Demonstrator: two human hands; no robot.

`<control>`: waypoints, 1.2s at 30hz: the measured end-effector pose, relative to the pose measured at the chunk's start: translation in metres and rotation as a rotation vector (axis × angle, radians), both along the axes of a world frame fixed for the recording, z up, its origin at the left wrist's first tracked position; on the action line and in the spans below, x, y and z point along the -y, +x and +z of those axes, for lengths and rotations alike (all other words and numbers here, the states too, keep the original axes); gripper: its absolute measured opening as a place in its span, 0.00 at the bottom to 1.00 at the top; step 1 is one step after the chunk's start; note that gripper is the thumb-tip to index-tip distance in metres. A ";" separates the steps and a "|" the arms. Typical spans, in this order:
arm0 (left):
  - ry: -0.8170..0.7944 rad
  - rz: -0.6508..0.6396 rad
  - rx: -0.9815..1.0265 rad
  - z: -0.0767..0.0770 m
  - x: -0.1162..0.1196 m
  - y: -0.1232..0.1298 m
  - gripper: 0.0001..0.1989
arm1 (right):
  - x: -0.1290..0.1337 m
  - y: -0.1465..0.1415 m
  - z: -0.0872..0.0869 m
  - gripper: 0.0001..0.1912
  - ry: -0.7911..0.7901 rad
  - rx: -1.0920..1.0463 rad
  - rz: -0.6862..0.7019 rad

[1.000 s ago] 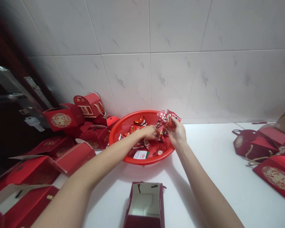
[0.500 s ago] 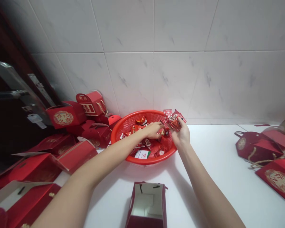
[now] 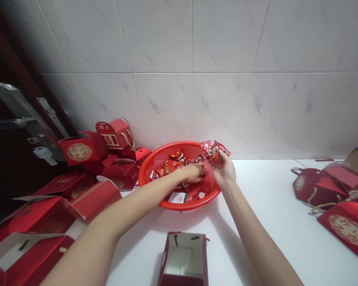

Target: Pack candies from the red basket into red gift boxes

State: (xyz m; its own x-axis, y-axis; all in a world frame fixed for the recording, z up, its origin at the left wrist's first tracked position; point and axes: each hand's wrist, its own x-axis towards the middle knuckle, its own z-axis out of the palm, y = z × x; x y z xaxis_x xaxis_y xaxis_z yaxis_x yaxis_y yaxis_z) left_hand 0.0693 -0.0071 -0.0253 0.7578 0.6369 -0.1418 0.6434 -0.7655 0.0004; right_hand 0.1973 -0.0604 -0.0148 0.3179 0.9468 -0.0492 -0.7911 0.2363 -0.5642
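Wrapped sweets [image 3: 215, 155] grasped in right hand [image 3: 226, 172], over right rim of red basket [image 3: 141, 174]; left hand [image 3: 192, 173] reaches in among the rest, fingers curled, can't tell if gripping; best pinch singly by wrapper edges, right grip snug, not crushing; basket on white surface [image 3: 262, 198], open box [image 3: 185, 246] nearer; tiled wall [image 3: 220, 111] behind; door [image 3: 6, 159] at left.

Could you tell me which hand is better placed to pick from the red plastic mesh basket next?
Probably the left hand: its fingers are down inside the basket, while the right hand holds shiny red wrapped sweets by the rim.
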 end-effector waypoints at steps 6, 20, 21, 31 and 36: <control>0.003 0.174 0.034 0.008 -0.008 -0.007 0.06 | 0.002 -0.002 0.004 0.05 -0.044 -0.044 -0.030; -0.120 0.444 0.213 0.026 -0.039 -0.051 0.18 | 0.000 -0.003 0.002 0.05 -0.015 0.011 -0.034; -0.146 0.440 0.203 0.027 -0.039 -0.053 0.19 | 0.000 -0.003 0.002 0.05 -0.008 0.020 -0.030; -0.325 0.376 0.009 0.030 -0.035 -0.054 0.31 | 0.001 -0.003 0.004 0.05 -0.021 0.013 -0.026; -0.292 0.380 -0.087 0.027 -0.036 -0.048 0.35 | 0.000 -0.002 0.002 0.05 -0.026 0.019 -0.031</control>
